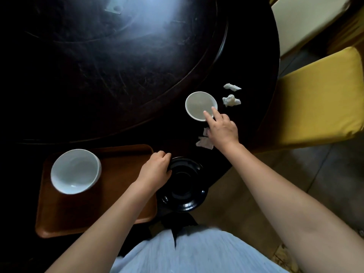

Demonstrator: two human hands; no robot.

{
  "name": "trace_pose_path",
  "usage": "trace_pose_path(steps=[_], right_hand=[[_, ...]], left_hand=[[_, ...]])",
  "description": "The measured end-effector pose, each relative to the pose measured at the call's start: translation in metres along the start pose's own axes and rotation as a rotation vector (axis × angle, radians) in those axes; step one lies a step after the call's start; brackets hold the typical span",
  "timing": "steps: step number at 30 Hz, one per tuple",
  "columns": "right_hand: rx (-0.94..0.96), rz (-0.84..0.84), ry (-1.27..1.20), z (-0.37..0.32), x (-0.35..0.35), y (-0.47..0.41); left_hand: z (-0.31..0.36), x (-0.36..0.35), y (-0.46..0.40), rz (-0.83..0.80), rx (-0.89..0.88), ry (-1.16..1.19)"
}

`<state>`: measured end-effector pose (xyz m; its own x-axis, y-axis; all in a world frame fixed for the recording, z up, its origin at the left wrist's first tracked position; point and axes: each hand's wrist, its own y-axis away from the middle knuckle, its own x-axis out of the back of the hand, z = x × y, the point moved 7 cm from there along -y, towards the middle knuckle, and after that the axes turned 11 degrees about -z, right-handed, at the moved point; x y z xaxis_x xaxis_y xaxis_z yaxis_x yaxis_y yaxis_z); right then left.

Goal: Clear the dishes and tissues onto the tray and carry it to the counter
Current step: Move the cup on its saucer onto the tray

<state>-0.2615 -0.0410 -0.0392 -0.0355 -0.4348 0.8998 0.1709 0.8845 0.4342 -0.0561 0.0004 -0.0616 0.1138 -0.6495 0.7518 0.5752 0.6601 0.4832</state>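
Observation:
A brown tray [122, 160] lies at the near left edge of the dark round table, with a large white bowl [75, 171] on its far left part. Beside the tray's right edge sits a black plate [185, 186]; my left hand [156, 168] grips its left rim. A small white bowl [200, 105] stands farther right. My right hand [221, 128] reaches to it, fingers spread, two fingertips touching its near rim. One crumpled tissue [203, 142] lies partly under that hand. Two more tissues [231, 86] [230, 100] lie right of the small bowl.
A raised dark turntable [118, 66] covers the table's middle. A yellow cushioned chair [319, 99] stands close at the right, with a cream-coloured surface [303, 22] behind it. Tiled floor [256, 184] shows below the table's edge.

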Motion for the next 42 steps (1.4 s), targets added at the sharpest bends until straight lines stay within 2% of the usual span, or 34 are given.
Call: trace_pose_path(steps=[3, 12, 16, 20, 25, 30, 34, 42], right_hand=[[0.063, 0.004, -0.055, 0.003, 0.002, -0.010], [0.206, 0.092, -0.242, 0.002, 0.007, -0.021], [0.259, 0.125, -0.223, 0.003, 0.011, -0.020], [0.287, 0.218, -0.241, -0.004, 0.017, -0.010], [0.356, 0.420, -0.369, -0.019, 0.038, 0.027], [0.395, 0.499, -0.423, -0.050, 0.041, 0.079], [0.473, 0.484, -0.411, -0.096, 0.025, 0.116], [0.572, 0.307, -0.295, -0.173, -0.020, 0.137]], left_hand=[[0.001, 0.000, -0.005, 0.016, 0.008, 0.006], [-0.010, 0.005, -0.016, -0.162, 0.081, 0.227], [-0.019, 0.007, -0.010, -0.201, 0.069, 0.285], [-0.042, 0.011, 0.015, -0.079, 0.158, 0.409], [-0.072, 0.011, 0.059, 0.098, 0.215, 0.868], [-0.095, -0.007, 0.099, 0.311, 0.303, 1.221], [-0.117, -0.020, 0.115, 0.442, 0.400, 1.337], [-0.156, -0.042, 0.128, 0.507, 0.551, 1.446]])
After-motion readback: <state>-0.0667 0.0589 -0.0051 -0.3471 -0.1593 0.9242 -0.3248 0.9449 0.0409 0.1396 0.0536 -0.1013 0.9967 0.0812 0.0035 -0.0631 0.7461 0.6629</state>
